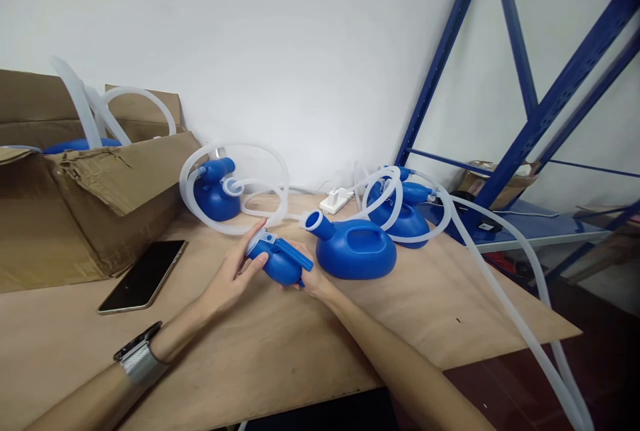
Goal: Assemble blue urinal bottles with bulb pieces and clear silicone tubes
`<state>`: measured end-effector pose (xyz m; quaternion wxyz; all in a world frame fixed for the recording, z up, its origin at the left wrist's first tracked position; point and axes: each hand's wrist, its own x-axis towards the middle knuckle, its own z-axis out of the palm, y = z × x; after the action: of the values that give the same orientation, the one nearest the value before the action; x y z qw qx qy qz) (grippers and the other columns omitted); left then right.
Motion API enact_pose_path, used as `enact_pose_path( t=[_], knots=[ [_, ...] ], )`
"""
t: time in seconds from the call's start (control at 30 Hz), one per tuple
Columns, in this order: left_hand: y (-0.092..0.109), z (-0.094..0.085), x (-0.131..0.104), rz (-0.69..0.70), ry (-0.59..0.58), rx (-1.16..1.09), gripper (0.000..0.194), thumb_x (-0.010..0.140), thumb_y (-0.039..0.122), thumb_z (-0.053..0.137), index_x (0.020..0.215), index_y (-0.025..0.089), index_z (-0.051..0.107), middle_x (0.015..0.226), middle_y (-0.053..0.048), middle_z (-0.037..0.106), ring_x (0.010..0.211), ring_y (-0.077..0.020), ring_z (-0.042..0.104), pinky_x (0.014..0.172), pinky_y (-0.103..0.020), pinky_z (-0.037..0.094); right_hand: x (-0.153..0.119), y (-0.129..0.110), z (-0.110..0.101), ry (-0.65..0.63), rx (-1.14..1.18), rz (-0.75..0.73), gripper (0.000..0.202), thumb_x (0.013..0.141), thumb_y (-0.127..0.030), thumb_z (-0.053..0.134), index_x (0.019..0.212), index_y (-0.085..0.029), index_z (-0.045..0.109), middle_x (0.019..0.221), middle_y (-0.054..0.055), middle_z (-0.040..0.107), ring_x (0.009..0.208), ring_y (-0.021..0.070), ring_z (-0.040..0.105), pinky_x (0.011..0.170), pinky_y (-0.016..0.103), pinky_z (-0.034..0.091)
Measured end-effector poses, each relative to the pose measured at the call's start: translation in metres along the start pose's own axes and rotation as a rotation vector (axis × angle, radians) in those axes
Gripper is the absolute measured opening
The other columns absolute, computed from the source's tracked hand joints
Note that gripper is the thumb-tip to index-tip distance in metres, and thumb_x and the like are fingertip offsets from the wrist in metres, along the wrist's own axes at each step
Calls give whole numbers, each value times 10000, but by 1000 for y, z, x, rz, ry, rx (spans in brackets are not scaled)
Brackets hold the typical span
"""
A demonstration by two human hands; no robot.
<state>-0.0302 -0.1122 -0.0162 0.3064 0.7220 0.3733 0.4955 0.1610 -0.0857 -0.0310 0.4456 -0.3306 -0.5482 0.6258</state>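
Blue plastic piece point(283, 265) over wooden table point(240, 371), clasped from both sides: person's left hand point(235, 272) at white end, right hand point(316, 281) around opposite end. Larger blue bottle point(353, 257) stands just beyond right hand. Black phone point(143, 276) lies flat beside cardboard box point(90, 217).

The wooden tabletop point(450, 331) bears a phone point(143, 276), carton point(75, 217) and blue bottles point(356, 261)

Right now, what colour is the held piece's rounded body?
The held piece has a blue body, best seen in the head view.
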Motion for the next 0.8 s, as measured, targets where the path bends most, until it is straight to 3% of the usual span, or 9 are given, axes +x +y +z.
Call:
enact_pose_path(
  t=[0.17,0.27,0.33,0.43,0.53,0.67,0.8],
  knots=[
    [-4,-9,1,60,-39,102,529,917,459,646,1373,207,558,1415,-140,596,1293,-325,567,1085,-442,459,-1,2,-3,-73,-39,69,546,907,-588,541,1287,-205,626,905,73,721,416,120,617,280,161,246],
    [-5,-14,4,71,-108,2,405,857,460,707,1161,194,677,1270,-125,691,1242,-342,609,1054,-441,481,-3,8,-2,-117,-34,130,539,945,-583,482,1307,-205,612,861,55,710,412,122,606,291,172,260],
    [-7,-18,5,4,-188,-128,398,852,497,694,1110,195,720,1232,-118,723,1243,-363,613,1060,-459,480,-3,11,-1,-185,-64,145,531,940,-579,500,1277,-194,640,835,49,707,423,125,603,301,179,282],
    [-10,-20,5,-120,-274,-333,564,921,633,498,1153,186,751,1284,-136,710,1259,-399,602,1084,-529,460,-1,13,0,-279,-103,117,552,902,-592,564,1241,-173,678,751,32,687,403,124,573,304,192,307],
    [-10,-15,5,-89,-218,-419,718,939,722,331,1182,190,748,1439,-128,612,1401,-411,467,1172,-562,359,0,12,0,-293,-92,116,614,887,-627,555,1288,-172,655,716,18,667,386,125,548,314,206,339],
    [-5,-6,4,38,-162,-380,675,907,720,452,1313,226,668,1541,-93,515,1508,-380,305,1261,-537,182,-5,2,1,-262,-118,132,598,869,-606,577,1302,-201,651,751,15,661,403,118,548,334,204,370],
    [-3,-3,0,122,-155,-337,716,873,630,620,1468,244,521,1532,-126,517,1463,-391,388,1236,-572,234,-13,-19,3,-280,-187,130,456,893,-489,567,1231,-217,708,865,45,682,515,141,603,348,194,369]
  ],
)
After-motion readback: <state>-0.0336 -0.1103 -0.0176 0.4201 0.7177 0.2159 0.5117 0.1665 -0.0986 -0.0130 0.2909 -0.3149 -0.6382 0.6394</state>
